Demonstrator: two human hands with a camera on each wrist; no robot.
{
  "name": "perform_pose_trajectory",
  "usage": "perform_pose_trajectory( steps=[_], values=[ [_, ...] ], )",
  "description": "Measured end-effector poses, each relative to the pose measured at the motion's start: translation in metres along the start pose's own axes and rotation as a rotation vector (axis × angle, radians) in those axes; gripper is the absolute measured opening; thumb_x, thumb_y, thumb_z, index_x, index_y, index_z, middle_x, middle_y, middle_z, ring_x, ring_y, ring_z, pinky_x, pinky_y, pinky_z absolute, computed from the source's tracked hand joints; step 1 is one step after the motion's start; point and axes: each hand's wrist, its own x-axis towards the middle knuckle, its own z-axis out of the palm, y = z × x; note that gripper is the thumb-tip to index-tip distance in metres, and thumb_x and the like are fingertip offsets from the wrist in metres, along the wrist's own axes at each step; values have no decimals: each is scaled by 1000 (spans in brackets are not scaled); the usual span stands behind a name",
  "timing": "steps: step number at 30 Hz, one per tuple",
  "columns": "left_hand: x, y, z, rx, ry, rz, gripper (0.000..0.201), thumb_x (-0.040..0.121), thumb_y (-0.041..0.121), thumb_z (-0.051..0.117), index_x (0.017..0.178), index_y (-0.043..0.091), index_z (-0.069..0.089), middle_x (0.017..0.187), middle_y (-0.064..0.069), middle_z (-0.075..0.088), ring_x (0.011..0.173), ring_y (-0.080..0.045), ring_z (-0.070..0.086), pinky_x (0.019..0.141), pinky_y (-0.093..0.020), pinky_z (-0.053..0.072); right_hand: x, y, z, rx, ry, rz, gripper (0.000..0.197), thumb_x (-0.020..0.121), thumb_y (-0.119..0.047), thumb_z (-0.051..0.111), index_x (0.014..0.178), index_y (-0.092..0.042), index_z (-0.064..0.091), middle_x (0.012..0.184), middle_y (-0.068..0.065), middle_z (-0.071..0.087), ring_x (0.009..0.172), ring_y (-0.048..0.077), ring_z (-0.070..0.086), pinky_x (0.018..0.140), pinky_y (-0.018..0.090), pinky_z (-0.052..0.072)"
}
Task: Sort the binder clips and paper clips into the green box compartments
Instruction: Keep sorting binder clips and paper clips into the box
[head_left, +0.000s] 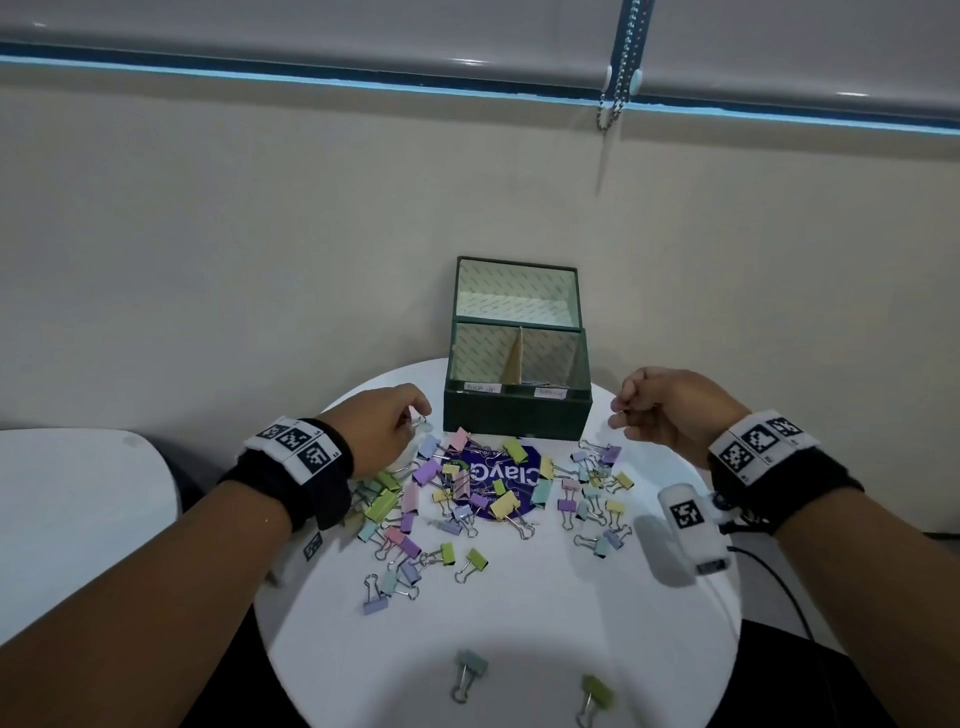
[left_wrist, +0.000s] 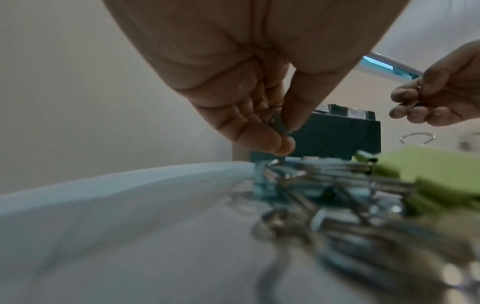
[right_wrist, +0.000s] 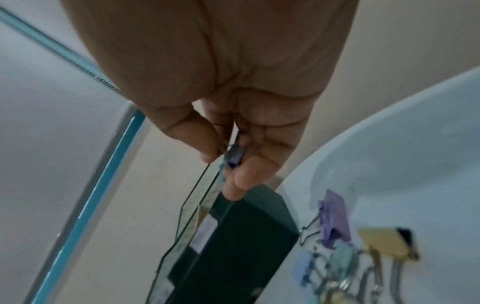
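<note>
The green box (head_left: 517, 413) stands open at the back of the round white table (head_left: 519, 613), with a divider between two labelled compartments. Pastel binder clips (head_left: 483, 493) lie scattered in front of it. My left hand (head_left: 410, 415) hovers left of the box and pinches a small clip (left_wrist: 281, 125) between thumb and fingers (left_wrist: 270, 142). My right hand (head_left: 631, 410) is raised right of the box, its curled fingers pinching a small dark clip (right_wrist: 235, 156) above the box edge (right_wrist: 233, 232).
A purple round sticker (head_left: 498, 480) lies under the clip pile. Two binder clips (head_left: 470, 670) lie apart near the table's front edge. A second white table (head_left: 78, 493) stands to the left. A wall runs close behind the box, with a blind chain (head_left: 621, 67) hanging above.
</note>
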Motion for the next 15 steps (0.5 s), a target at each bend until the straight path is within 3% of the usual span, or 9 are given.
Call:
perform_pose_trajectory(
  steps=[1,3,5,7,10,15],
  values=[
    [1,0,0,1,5,1,27,102,17,45,126,26,53,101,4,61,86,-13,57,78,-26,41,3,1,-2,-21,-2,23,27,90,10,40,77,-8,57,74,14,54,58,22,58,52,28,45],
    [1,1,0,27,15,13,30,104,18,42,131,23,54,118,1,61,100,-15,57,87,-25,41,5,4,1,-416,-21,-24,23,93,2,50,77,-11,60,68,4,53,53,16,46,52,24,35],
    [1,0,-1,47,25,33,30,104,20,44,130,20,58,129,-1,59,112,-16,57,96,-26,42,4,5,12,-958,-83,-162,16,94,-15,62,83,-23,70,74,-10,66,58,9,53,59,23,42],
    [0,1,-1,56,43,44,27,102,22,48,126,20,61,126,1,61,110,-15,57,94,-25,41,3,9,28,-1257,-161,-199,14,95,-28,65,98,-37,74,91,-20,67,74,4,62,72,23,48],
    [-2,3,-2,73,87,70,20,100,24,54,117,22,65,107,10,58,92,-9,52,83,-20,37,7,18,46,-1428,-167,-163,28,92,-20,64,115,-35,72,117,-12,67,103,12,63,88,24,52],
    [-7,6,-2,60,158,155,18,99,24,56,113,24,66,100,12,57,86,-6,49,80,-18,35,1,9,54,-1395,-171,-208,16,92,-14,54,96,-21,68,97,-4,69,86,14,63,70,21,50]
  ],
)
